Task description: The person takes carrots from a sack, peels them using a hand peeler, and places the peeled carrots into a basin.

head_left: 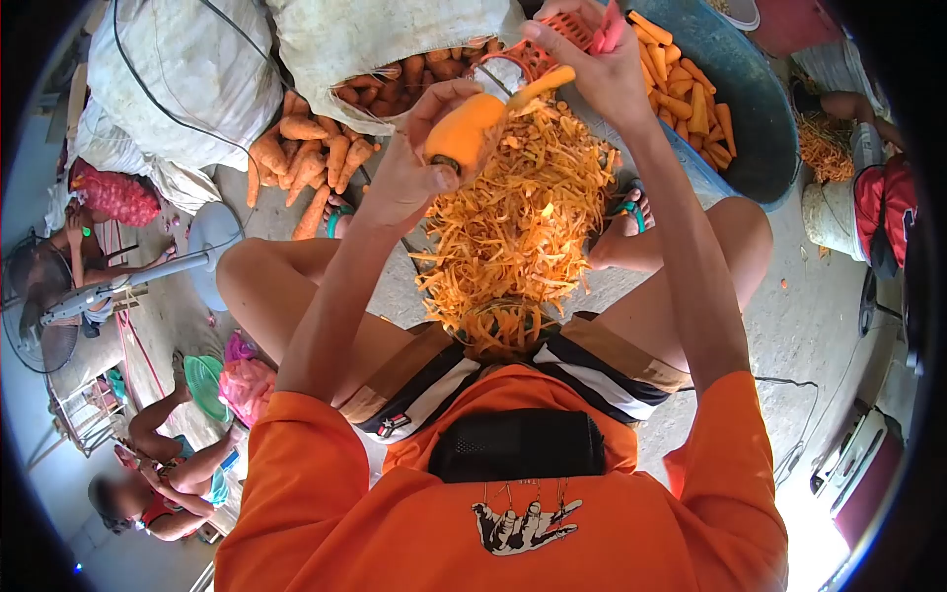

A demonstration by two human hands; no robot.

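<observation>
In my left hand (414, 163) is a thick, bright orange carrot (464, 130), its stem end toward my palm and a thin tip pointing up and right. Fingers of my right hand (592, 64) close round the pink handle of a tool (610, 28), perhaps a peeler; its blade cannot be made out. The two hands are apart, above a big heap of carrot peelings (523, 217) between my legs. Just behind the right hand shows an orange-red plastic basket (548, 44), partly covered by the fingers.
Unpeeled carrots (306, 153) spill from a white sack (395, 39) at upper left. Peeled carrots (695, 104) lie in a blue tub (760, 109) at upper right. A standing fan (59, 306) is left. Other people sit at both sides. A cable (779, 380) runs across the floor.
</observation>
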